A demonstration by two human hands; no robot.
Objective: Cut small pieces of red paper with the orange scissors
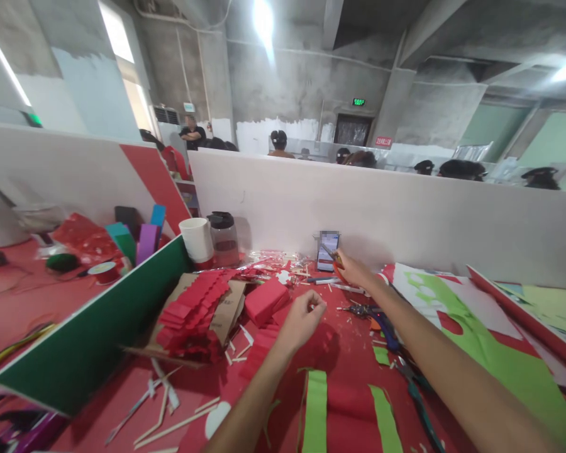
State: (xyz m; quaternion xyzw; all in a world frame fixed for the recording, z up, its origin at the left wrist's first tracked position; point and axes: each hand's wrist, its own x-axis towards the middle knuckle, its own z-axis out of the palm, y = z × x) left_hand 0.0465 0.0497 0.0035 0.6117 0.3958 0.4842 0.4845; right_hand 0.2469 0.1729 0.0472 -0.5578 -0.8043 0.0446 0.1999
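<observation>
My left hand hovers over the red table, its fingers pinched together on something too small to name. Beside it lie stacks of folded red paper and a cardboard box heaped with red paper pieces. My right hand reaches further back and is closed on orange-handled scissors, whose blades point at a phone propped against the white partition.
A green divider board runs along the left. A white cup and a dark-lidded jar stand at the back. Green paper strips, wooden sticks, pliers and large green-and-red sheets lie around. Several people sit beyond the partition.
</observation>
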